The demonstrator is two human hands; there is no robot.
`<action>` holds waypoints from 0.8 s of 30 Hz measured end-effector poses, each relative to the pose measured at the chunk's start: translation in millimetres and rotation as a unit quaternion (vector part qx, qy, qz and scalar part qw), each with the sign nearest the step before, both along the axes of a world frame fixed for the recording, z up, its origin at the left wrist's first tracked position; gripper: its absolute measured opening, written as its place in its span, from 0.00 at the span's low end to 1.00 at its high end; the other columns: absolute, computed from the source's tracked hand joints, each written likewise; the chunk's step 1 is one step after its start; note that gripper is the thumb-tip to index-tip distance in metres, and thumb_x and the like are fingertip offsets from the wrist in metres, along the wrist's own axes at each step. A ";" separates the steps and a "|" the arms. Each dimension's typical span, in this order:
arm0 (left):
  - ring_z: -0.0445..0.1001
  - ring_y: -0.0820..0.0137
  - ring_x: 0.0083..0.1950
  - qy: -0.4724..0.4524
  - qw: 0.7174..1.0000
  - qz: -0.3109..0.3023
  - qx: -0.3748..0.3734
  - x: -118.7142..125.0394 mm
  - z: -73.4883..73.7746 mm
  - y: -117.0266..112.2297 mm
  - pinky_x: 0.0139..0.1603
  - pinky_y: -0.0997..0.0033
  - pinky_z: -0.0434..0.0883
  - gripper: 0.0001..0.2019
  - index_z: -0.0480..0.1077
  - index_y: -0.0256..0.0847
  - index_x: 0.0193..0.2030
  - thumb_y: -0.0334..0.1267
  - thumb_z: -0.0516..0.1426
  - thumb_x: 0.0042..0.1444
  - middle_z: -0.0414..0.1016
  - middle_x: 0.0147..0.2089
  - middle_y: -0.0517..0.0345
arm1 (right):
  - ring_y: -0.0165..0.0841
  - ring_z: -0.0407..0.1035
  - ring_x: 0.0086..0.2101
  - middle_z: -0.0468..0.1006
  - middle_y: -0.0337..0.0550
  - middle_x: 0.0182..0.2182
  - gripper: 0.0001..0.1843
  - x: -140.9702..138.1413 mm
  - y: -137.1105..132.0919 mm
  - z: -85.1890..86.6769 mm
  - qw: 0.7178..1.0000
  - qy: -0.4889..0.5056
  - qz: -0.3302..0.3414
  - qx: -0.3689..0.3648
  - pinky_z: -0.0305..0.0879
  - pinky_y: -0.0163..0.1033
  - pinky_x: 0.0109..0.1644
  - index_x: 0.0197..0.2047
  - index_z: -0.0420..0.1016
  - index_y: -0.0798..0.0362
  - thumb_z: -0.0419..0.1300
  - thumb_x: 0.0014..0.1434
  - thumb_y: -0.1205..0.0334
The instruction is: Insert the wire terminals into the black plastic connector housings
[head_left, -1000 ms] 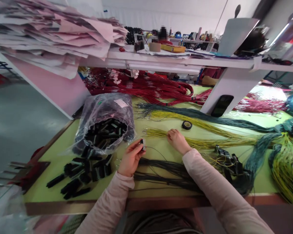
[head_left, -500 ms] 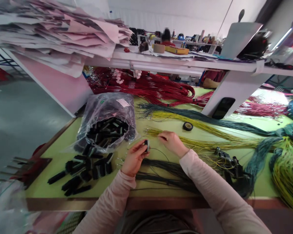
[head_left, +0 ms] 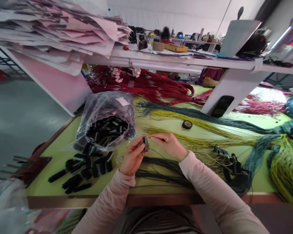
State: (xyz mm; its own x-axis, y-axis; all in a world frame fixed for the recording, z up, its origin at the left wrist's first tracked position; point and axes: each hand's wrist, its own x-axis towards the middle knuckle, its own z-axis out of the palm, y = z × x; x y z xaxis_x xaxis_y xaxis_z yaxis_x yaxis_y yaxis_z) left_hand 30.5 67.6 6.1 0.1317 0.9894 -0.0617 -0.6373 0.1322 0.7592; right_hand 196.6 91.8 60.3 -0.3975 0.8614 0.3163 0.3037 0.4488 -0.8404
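Note:
Between the fingers of my left hand (head_left: 133,156) is a small black connector housing (head_left: 145,143) with a pale face turned to the right. My right hand (head_left: 169,145) pinches the end of a thin wire (head_left: 149,137) close beside the connector; whether its tip has entered the housing is too small to tell. A dark wire hangs from the connector toward the black wire bundle (head_left: 166,170) below the hands. Behind my right hand lies a bundle of yellow wires (head_left: 192,140). Loose black connectors (head_left: 75,165) are heaped left of my left hand.
A clear plastic bag (head_left: 107,100) of connectors lies open at the left. Black tape (head_left: 187,124) sits behind my right hand. Wired connectors (head_left: 230,162) lie at the right, near green wires (head_left: 256,152). Red wires (head_left: 148,84) run under the shelf (head_left: 195,61). A pronged metal fixture (head_left: 36,167) stands on the left edge.
My right hand has moved left and slightly down, bringing its fingertips to the connector. The connector in my left hand has tilted, showing more of its pale face.

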 end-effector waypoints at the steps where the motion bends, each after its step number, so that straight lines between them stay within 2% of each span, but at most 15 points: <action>1: 0.71 0.76 0.33 -0.001 1.000 -0.006 0.004 0.1 1.0 -0.9 0.27 0.81 0.68 0.18 0.74 0.42 0.47 0.31 0.63 0.46 0.75 0.35 0.57 | 0.31 0.73 0.37 0.80 0.43 0.40 0.13 0.5 -3.4 0.8 1.000 0.000 -0.003 0.000 0.68 0.34 0.42 0.42 0.78 0.56 0.55 0.59 0.62; 4: 0.71 0.75 0.32 0.000 1.000 -0.020 0.013 0.8 3.4 -3.4 0.26 0.81 0.67 0.17 0.74 0.43 0.46 0.31 0.63 0.46 0.75 0.33 0.57 | 0.29 0.73 0.34 0.80 0.42 0.37 0.12 2.4 -10.8 1.6 1.000 -0.009 -0.021 0.006 0.67 0.32 0.38 0.42 0.77 0.56 0.56 0.58 0.64; 10: 0.71 0.76 0.31 -0.004 0.999 -0.030 0.010 0.3 1.7 -6.1 0.26 0.81 0.66 0.16 0.75 0.41 0.45 0.31 0.63 0.47 0.76 0.34 0.55 | 0.27 0.68 0.27 0.77 0.41 0.27 0.08 4.7 -23.3 4.2 0.996 -0.056 -0.043 0.053 0.63 0.30 0.33 0.31 0.78 0.58 0.57 0.57 0.66; 16: 0.72 0.75 0.30 -0.004 1.000 -0.024 0.007 -0.2 -0.3 -6.1 0.24 0.81 0.67 0.16 0.76 0.40 0.43 0.31 0.64 0.45 0.77 0.33 0.55 | 0.25 0.65 0.24 0.76 0.39 0.24 0.10 3.4 -32.7 5.2 0.998 -0.049 -0.036 0.019 0.59 0.29 0.28 0.31 0.78 0.56 0.56 0.57 0.64; 24: 0.70 0.77 0.28 -0.007 1.000 -0.024 0.012 3.4 0.8 -6.5 0.24 0.82 0.67 0.15 0.77 0.40 0.42 0.32 0.64 0.44 0.77 0.34 0.57 | 0.24 0.57 0.23 0.65 0.35 0.20 0.10 2.2 -29.5 -1.2 0.997 -0.072 -0.016 0.025 0.54 0.28 0.27 0.23 0.70 0.57 0.55 0.55 0.67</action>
